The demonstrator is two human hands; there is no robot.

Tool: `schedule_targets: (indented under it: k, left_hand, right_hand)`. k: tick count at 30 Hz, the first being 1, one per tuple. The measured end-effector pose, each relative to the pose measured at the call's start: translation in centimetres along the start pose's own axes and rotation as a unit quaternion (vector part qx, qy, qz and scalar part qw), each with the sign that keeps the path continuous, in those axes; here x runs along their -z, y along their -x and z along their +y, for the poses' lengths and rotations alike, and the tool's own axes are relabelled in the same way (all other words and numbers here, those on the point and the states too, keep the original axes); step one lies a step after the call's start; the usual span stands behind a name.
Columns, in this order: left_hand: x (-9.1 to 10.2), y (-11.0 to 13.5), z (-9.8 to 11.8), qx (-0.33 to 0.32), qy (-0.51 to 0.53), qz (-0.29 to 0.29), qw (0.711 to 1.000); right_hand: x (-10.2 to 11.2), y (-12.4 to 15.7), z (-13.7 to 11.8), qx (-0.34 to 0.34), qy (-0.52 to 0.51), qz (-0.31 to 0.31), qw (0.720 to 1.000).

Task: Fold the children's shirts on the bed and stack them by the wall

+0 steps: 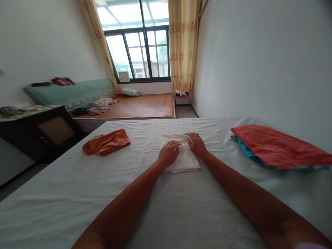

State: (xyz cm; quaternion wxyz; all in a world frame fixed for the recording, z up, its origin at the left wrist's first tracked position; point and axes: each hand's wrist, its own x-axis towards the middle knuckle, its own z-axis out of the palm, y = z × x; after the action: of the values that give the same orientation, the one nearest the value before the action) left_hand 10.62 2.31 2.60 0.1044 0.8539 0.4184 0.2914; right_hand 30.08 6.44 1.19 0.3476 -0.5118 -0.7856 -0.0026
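Note:
A white folded cloth (184, 159) lies flat in front of me on the pale bed sheet (181, 207); its exact kind does not show. My left hand (169, 152) rests on its left part, fingers stretched toward the middle. On the cloth's upper right edge lies my right hand (196, 143), fingers reaching forward and slightly bent. Both hands look open and lie on top of the fabric without gripping it.
To the left is a folded orange cloth (107, 142). A red and blue pile of fabric (280, 147) lies on the right by the wall. Beyond stands another bed with a brown mat (145, 105). A dark cabinet (52, 129) is at the left.

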Motion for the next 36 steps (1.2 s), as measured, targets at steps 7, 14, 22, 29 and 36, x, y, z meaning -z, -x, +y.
schedule_targets:
  k: [7, 14, 22, 29, 36]
  left_hand:
    - [0.0, 0.2, -2.7, 0.155, -0.168, -0.054, 0.972]
    - [-0.3, 0.2, -2.6, 0.167, -0.176, -0.068, 0.968]
    - [0.6, 0.1, -4.0, 0.224, -0.172, -0.095, 0.955]
    - [1.1, 0.1, -5.3, 0.258, -0.184, -0.095, 0.944]
    - [0.8, 0.1, -5.4, 0.252, -0.184, -0.082, 0.946]
  right_hand:
    - [-1.7, 0.9, -3.0, 0.108, 0.028, -0.195, 0.975]
    - [-2.1, -0.1, 0.4, 0.005, 0.079, -0.189, 0.979]
    - [-1.3, 0.2, 2.2, -0.078, 0.109, -0.205, 0.969]
    - [-0.7, 0.7, 1.1, -0.064, 0.142, -0.163, 0.974]
    - [-0.8, 1.2, -1.8, 0.110, 0.074, -0.192, 0.972]
